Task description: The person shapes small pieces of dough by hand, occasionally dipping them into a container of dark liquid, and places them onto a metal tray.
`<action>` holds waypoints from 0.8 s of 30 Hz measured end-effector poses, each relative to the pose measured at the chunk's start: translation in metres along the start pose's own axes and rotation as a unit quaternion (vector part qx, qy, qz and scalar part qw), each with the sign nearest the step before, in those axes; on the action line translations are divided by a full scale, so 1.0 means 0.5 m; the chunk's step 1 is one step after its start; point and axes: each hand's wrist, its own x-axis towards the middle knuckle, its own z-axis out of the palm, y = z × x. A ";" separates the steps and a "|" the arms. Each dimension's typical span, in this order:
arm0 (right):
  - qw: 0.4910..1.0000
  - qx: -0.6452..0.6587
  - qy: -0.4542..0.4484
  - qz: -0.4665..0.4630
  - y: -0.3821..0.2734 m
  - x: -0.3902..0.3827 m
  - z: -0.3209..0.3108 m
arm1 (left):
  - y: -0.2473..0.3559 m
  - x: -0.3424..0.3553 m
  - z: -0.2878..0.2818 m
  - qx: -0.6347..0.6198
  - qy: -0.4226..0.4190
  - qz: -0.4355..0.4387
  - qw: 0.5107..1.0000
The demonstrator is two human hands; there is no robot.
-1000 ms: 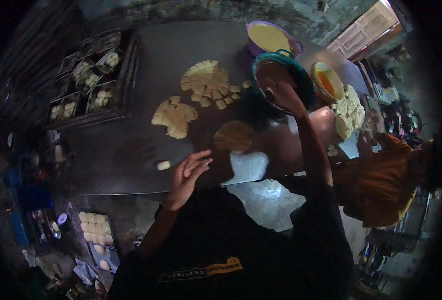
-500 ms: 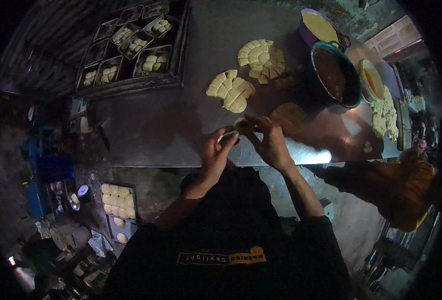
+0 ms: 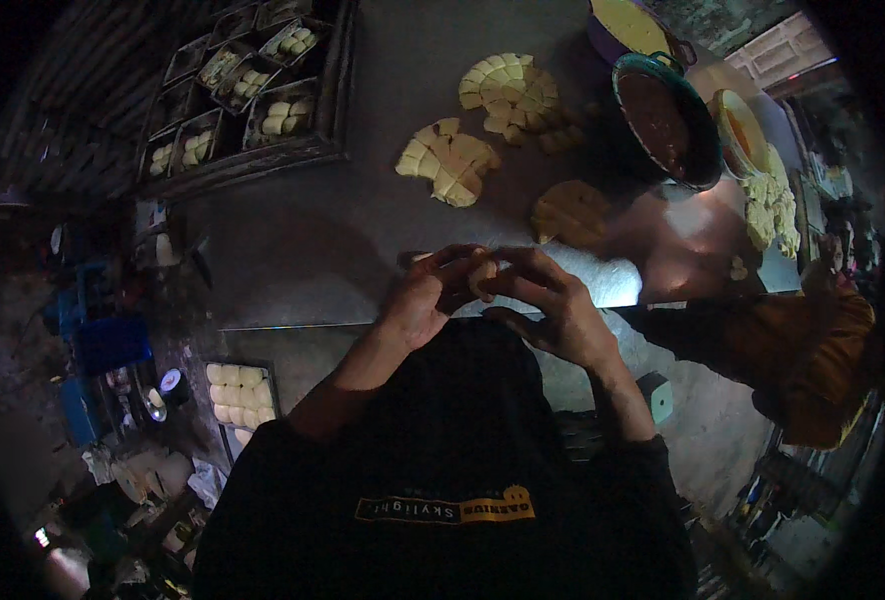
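Note:
My left hand [image 3: 426, 292] and my right hand [image 3: 548, 305] meet above the near edge of the metal table [image 3: 303, 230], fingers curled around a small piece of dough [image 3: 483, 280], which they partly hide. Just beyond them lie a browner dough disc [image 3: 570, 213] and two pale rounds cut into pieces, one closer [image 3: 447, 160], one farther back [image 3: 508, 92]. A green-rimmed bowl of brown filling [image 3: 663, 125] is to the right.
A wooden crate [image 3: 337, 105] with dough-filled tins is back left. A purple tub [image 3: 631, 30], a cream bowl [image 3: 743, 135] and dough lumps [image 3: 768, 210] are at right. A co-worker [image 3: 813, 355] is beside me at right; a tray of buns [image 3: 238, 395] is lower left.
My right hand has come out of the bowl of brown filling down to my left hand, which moved up and right; both closed around a small dough piece. The view has shifted.

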 end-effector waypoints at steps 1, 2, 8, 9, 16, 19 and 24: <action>1.000 -0.003 0.003 0.006 0.012 -0.014 -0.002 | 0.002 0.001 0.013 0.029 0.009 -0.018 0.999; 1.000 -0.005 0.006 0.011 0.021 -0.023 -0.007 | 0.005 0.001 0.029 0.076 -0.003 0.028 0.997; 0.972 0.153 0.021 0.176 0.068 -0.026 -0.046 | 0.009 -0.004 0.117 0.461 -0.040 0.277 0.842; 0.973 0.159 0.008 0.168 0.084 -0.029 -0.049 | -0.004 0.004 0.113 0.463 -0.034 0.298 0.834; 1.000 -0.004 0.020 0.017 0.134 -0.012 -0.080 | -0.080 0.043 0.126 0.216 0.137 0.184 0.949; 0.987 0.037 -0.081 0.135 0.152 -0.013 -0.096 | -0.097 0.045 0.147 0.136 0.137 0.094 0.977; 0.988 0.121 -0.087 -0.032 0.185 0.005 -0.114 | -0.083 0.041 0.139 0.070 0.092 0.055 0.992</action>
